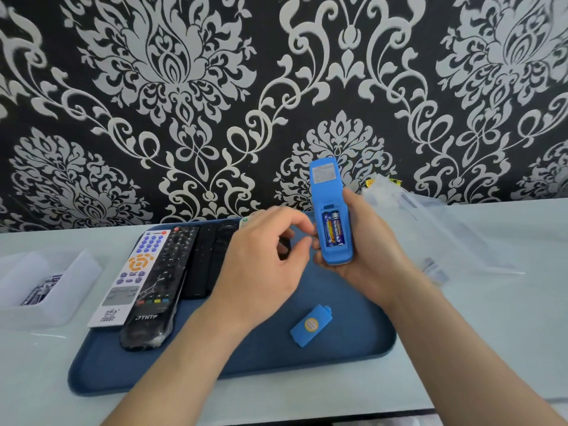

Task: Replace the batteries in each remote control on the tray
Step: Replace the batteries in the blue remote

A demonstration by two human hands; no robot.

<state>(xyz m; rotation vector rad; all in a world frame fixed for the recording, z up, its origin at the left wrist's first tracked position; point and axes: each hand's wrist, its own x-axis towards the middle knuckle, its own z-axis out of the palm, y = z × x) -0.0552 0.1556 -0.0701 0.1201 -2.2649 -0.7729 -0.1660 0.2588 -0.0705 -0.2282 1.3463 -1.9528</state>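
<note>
The right hand (368,250) wraps the lower half of the blue remote (329,192), fingers curled round its back edge and thumb along the near side, holding it upright with the open bay facing the person. Two batteries (334,228) sit side by side in that bay, just above the palm. The left hand (261,265) hovers just beside the grip, fingers loosely curled, thumb and forefinger close together near the remote's edge; it seems to hold nothing.

The main risk is in prising: the grip covers only the bottom of the remote, so a hard pull on a cell could twist the body out of the fingers or spring a battery loose, and it would likely drop below the grip onto the tray (353,358) or roll off it. Whether these cells are old or fresh cannot be told, so mixing them up, or seating one the wrong way round, is a real chance. The battery cover (311,325) lies below the grip on the tray, loose, and a forearm could sweep it away. The other remotes (147,281), left of the grip, look untouched, so much of the task probably remains
</note>
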